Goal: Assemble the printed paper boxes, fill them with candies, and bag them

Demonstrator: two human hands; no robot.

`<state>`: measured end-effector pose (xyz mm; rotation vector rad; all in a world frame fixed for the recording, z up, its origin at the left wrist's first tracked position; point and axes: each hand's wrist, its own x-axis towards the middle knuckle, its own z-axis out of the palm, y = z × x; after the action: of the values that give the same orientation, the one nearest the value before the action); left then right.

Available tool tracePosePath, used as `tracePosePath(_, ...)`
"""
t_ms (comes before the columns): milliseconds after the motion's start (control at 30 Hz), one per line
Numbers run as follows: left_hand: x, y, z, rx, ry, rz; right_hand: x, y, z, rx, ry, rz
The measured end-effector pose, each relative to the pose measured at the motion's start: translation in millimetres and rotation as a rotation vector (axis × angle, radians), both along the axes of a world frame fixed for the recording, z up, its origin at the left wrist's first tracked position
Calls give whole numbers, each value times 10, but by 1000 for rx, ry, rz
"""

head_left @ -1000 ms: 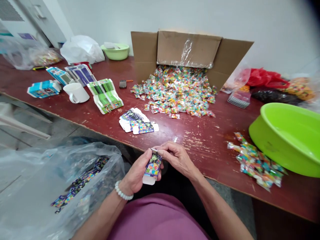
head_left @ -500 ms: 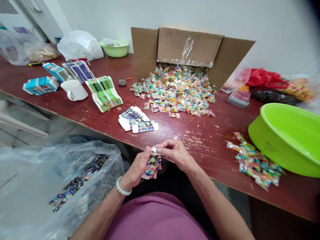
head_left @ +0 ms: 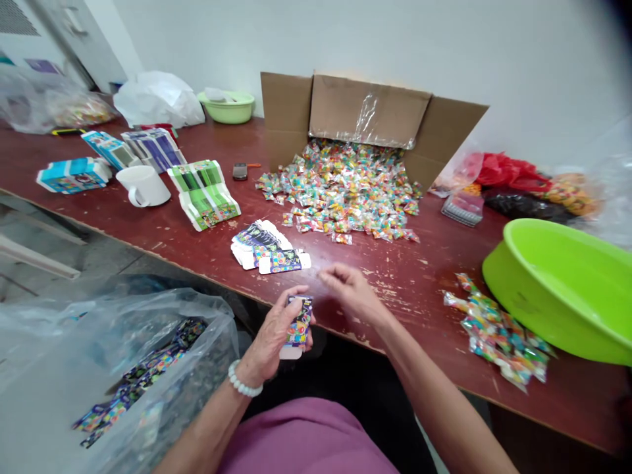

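A small dark box with a colourful print (head_left: 299, 324) is held in my left hand (head_left: 276, 329) at the table's front edge, with a white flap showing at its lower end. My right hand (head_left: 348, 289) hovers above the table to the right of the box, apart from it; its fingertips are bent together and blurred, so anything between them cannot be made out. Flat printed cartons (head_left: 276, 261) lie fanned out just beyond my hands. Farther back, a heap of wrapped candies (head_left: 345, 191) spills from an open cardboard box (head_left: 368, 108).
A green basin (head_left: 567, 296) stands at the right beside a small candy pile (head_left: 503, 336). Green cartons (head_left: 203, 194), a white mug (head_left: 143, 185) and blue cartons (head_left: 74, 174) are at the left. Below the edge hangs a clear bag (head_left: 197, 375) containing printed boxes.
My right hand has let go of the box's top end and moved up and right. The white flap at that end no longer shows. The view has shifted slightly.
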<state>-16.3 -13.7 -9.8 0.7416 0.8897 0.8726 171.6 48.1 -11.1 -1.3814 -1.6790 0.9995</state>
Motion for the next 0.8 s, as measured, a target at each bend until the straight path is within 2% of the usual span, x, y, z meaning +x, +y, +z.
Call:
tracePosePath(33, -16, 17, 22, -23, -29, 23, 94, 210, -7, 20, -169, -178)
tracePosePath(100, -59, 39, 55, -64, -45, 59, 270, 612, -45, 25, -281, -339)
tracePosePath(167, -112, 45, 69, -74, -5, 79, 396, 914, -120, 4, -376, -433)
tracePosePath(267, -196, 51, 71, -52, 88, 62, 477, 1122, -267, -57, -512, -503)
tracePosePath(367, -279, 81, 71, 21, 175, 63, 486, 1137, -362, -81, -617, -503)
tracePosePath(500, -386, 140, 82, 95, 285, 145, 459, 1086, -378, -14, -716, -399)
tracePosePath(667, -503, 143, 69, -56, 222, -29, 455, 949, -387, 96, -786, -267)
tracePosePath(800, -522, 103, -3, -103, 199, -3, 540, 750, -420, 145, -778, -202)
